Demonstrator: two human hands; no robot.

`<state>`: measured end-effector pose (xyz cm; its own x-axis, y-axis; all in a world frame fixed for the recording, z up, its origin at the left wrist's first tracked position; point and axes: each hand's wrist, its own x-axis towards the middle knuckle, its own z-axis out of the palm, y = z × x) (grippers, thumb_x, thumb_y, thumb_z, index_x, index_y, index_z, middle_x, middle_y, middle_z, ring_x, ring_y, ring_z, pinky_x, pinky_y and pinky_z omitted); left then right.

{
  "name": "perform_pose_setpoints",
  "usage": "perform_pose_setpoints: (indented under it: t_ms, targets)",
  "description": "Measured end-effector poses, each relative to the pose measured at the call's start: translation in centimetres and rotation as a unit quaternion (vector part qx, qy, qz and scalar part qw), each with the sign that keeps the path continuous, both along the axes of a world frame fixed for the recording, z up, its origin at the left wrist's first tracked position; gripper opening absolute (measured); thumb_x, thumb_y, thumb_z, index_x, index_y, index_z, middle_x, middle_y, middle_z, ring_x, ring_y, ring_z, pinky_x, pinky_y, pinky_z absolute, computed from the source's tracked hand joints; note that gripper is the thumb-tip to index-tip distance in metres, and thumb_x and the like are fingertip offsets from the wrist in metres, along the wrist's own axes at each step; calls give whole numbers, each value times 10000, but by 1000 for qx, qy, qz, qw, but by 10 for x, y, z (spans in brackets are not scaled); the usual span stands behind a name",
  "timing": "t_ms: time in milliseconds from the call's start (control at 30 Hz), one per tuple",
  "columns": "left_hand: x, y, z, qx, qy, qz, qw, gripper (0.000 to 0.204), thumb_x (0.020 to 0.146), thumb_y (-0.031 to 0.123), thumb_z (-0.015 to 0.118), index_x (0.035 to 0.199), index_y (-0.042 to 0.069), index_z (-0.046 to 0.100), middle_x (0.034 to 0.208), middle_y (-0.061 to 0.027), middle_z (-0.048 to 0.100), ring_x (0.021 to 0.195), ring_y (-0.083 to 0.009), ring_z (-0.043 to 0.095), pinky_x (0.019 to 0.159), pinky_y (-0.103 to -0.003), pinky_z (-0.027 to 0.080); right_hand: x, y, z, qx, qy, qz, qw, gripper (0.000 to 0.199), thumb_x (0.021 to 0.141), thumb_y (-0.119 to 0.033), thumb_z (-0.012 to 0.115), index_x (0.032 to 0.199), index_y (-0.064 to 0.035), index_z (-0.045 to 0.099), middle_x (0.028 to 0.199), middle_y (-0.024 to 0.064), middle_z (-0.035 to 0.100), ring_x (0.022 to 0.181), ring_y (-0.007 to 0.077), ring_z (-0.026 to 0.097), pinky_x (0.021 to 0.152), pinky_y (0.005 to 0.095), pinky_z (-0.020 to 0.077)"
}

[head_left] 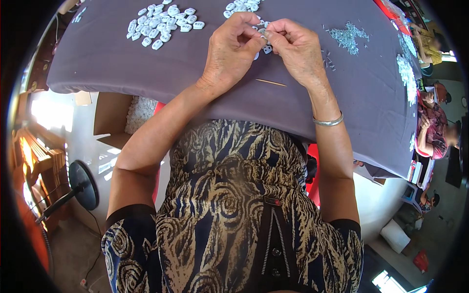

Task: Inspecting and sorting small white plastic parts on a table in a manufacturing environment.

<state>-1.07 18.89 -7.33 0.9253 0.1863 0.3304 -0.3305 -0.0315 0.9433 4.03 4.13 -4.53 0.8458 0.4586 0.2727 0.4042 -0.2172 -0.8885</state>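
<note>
My left hand (228, 56) and my right hand (299, 53) meet over the purple-grey tablecloth, fingertips pinched together. Between them is a small whitish piece (263, 37), mostly covered by the fingers; both hands seem to grip it. Just under the fingertips lies a small white piece with dark holes (267, 49). A wooden toothpick (271, 82) rests on the cloth nearer to me. Beyond my left hand is a heap of white oval pieces with dark holes (163, 22), and a second heap (242, 7) sits past the fingertips.
Right of my right hand is a scatter of tiny glassy bits (349, 36). More pale pieces (406, 78) lie along the table's right side, where people (435, 127) sit. An open cardboard box (111, 117) with white contents stands below the table's left edge, near a black round base (84, 185).
</note>
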Motion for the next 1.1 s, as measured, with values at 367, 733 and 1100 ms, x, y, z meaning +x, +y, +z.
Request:
perform_pose_setpoints:
  t_ms: [367,733,1100]
  targets:
    - [0,4,6,63,-8,14,998,310,819,17,652,1111,9,548,794,-71,672,713,-105,632,682,-262,536,-1,-1,5,35,37,19,999,83,907,-84,607,926,-22,659,738,-40,581,632,26,474,547,180,385]
    - [0,8,6,83,-14,16,996,287,817,6,646,1089,10,557,784,-63,672,686,-100,629,656,-251,528,8,-12,14,62,124,-46,989,180,897,-180,570,908,-34,675,780,-16,616,649,42,504,593,196,410]
    - [2,16,4,102,11,9,995,315,851,-11,651,1149,41,563,817,10,633,718,-32,524,649,-185,450,32,-57,11,-185,4,37,982,77,833,-82,673,883,-22,672,751,-44,583,672,28,506,622,188,429]
